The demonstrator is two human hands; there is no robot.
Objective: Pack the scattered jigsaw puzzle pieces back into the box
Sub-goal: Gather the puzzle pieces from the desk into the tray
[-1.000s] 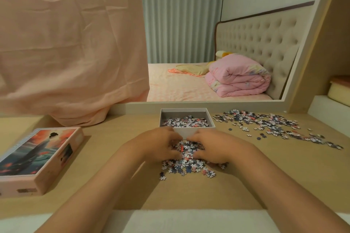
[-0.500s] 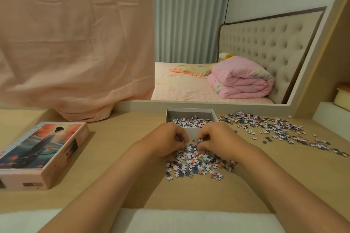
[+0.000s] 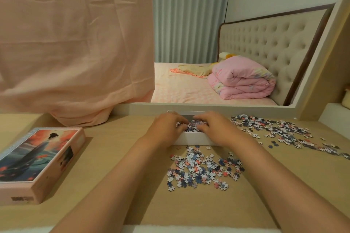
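The white open box [image 3: 191, 139] stands at the back middle of the wooden desk. My left hand [image 3: 168, 126] and my right hand [image 3: 214, 128] are side by side over it, fingers curled down around a clump of puzzle pieces [image 3: 191, 126] inside the box. Most of the box's inside is hidden by the hands. A loose pile of pieces [image 3: 202, 170] lies on the desk just in front of the box, between my forearms. A wider scatter of pieces [image 3: 280, 132] spreads to the right of the box.
The box lid [image 3: 37, 159], with a picture of a figure in a robe, lies at the desk's left edge. A pink cloth [image 3: 75, 62] hangs over the back left. Behind the box is a white ledge [image 3: 208, 107]; a shelf step rises at the far right.
Both hands have gathered a clump from the near pile and moved forward over the box. The near pile lies uncovered now.
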